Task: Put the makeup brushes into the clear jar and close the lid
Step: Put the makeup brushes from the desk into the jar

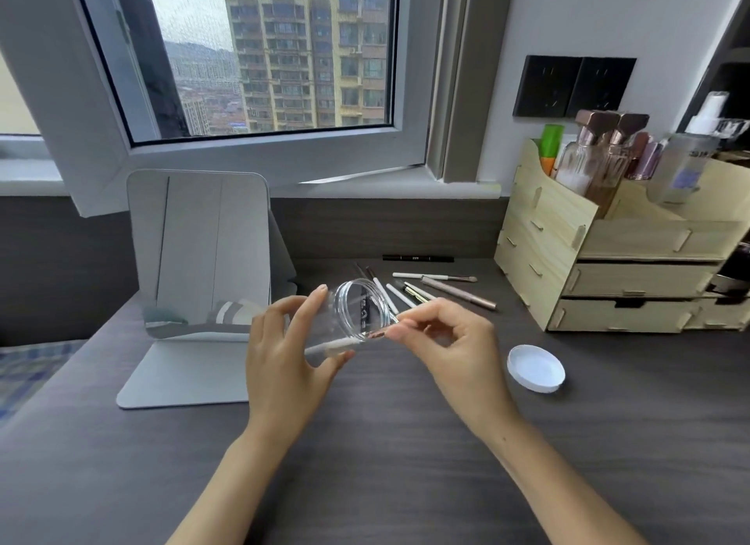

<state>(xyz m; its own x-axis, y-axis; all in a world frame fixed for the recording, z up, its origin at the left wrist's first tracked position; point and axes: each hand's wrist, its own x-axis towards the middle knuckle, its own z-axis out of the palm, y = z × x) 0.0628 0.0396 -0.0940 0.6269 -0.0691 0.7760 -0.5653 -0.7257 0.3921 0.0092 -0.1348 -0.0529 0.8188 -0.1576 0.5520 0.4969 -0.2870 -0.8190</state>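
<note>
Two bare arms are reaching out over the dark desk (406, 443). The left hand (284, 354) is wrapping around the clear jar (349, 317), fingers on top and thumb below, holding it up off the desk and tipped on its side so the round open mouth is facing right. The jar is see-through plastic with a ribbed rim. The right hand (450, 341) is pinching a thin makeup brush (337, 345) between thumb and fingertips — the brush's pale handle is already lying inside the jar, and its brownish end is showing at the mouth.

Just to the right, the white lid (535, 368) is lying flat on the desk, apart from both hands.

A little farther back, more brushes (430, 289) are lying loose in a fan (white, tan and dark handles), with a black pen (418, 257) behind them. A folding mirror (199, 252) is standing at the left, and a wooden organizer (608, 256) full of bottles is sitting at the right — under the window (259, 57).
</note>
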